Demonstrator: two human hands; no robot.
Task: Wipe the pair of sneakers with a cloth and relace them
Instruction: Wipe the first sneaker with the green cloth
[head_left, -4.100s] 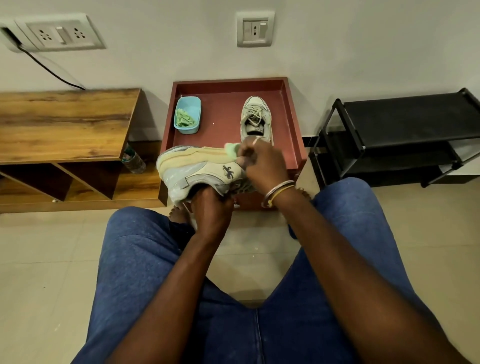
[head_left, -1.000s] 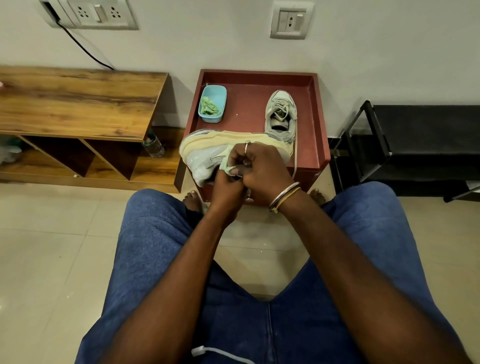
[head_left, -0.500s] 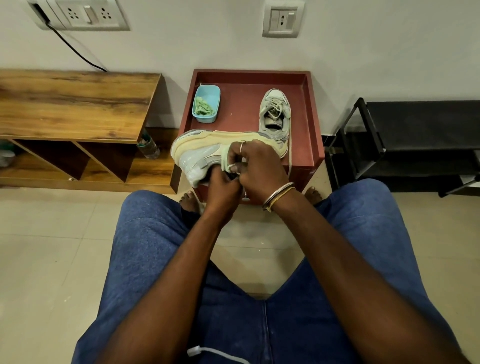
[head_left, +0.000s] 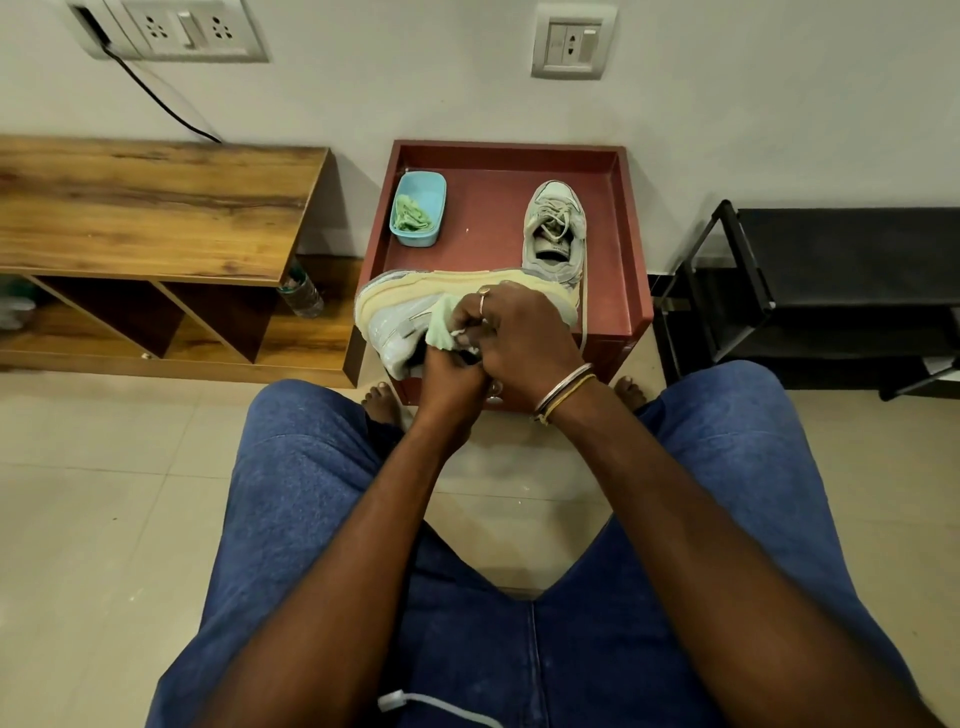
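A pale grey sneaker (head_left: 395, 312) with a cream sole lies on its side in the air above the front edge of the red tray (head_left: 498, 156), toe to the left. My left hand (head_left: 449, 379) grips it from below, at the opening. My right hand (head_left: 519, 332), with a ring and bangles, pinches a light green cloth (head_left: 441, 325) against the sneaker's side. The second sneaker (head_left: 556, 228) stands upright at the tray's right, laces loose, one lace trailing over the front edge.
A small blue tub (head_left: 434, 189) holding another green cloth sits at the tray's back left. A low wooden shelf (head_left: 156, 208) with a bottle (head_left: 304, 293) beside it stands left. A black rack (head_left: 831, 280) stands right. My knees and bare feet frame the tiled floor.
My right hand and the cloth have slid from the sneaker's heel end toward its middle and left part. The left hand keeps the same hold underneath. The view has shifted slightly.
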